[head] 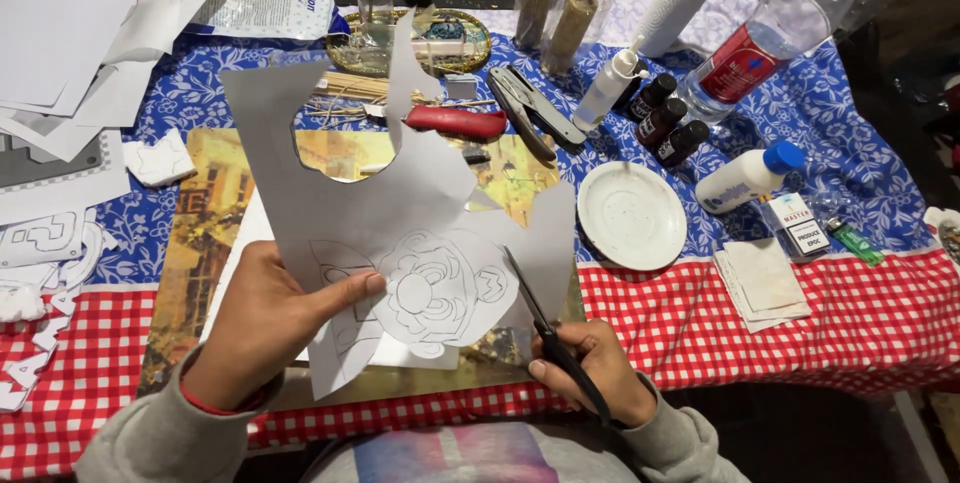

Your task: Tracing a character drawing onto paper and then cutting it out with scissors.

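Note:
My left hand (pixel 265 328) holds up a grey sheet of paper (pixel 400 203) with a drawn cartoon face outline (pixel 435 288) near its lower edge; a curved piece is cut out of the sheet's top. My right hand (pixel 595 368) grips black scissors (pixel 545 328), whose blades point up into the paper's right side, next to the drawing. Both hands hover over a picture mat (pixel 205 233) on the table.
A white plate (pixel 632 215), small dark bottles (pixel 668 125), glue bottles (pixel 745 178), a clear plastic bottle (pixel 775 33), a red-handled cutter (pixel 455 123), pliers (pixel 530 108) and a basket (pixel 440 38) crowd the far side. White paper cutouts (pixel 45 243) lie at left, folded cards (pixel 765 283) at right.

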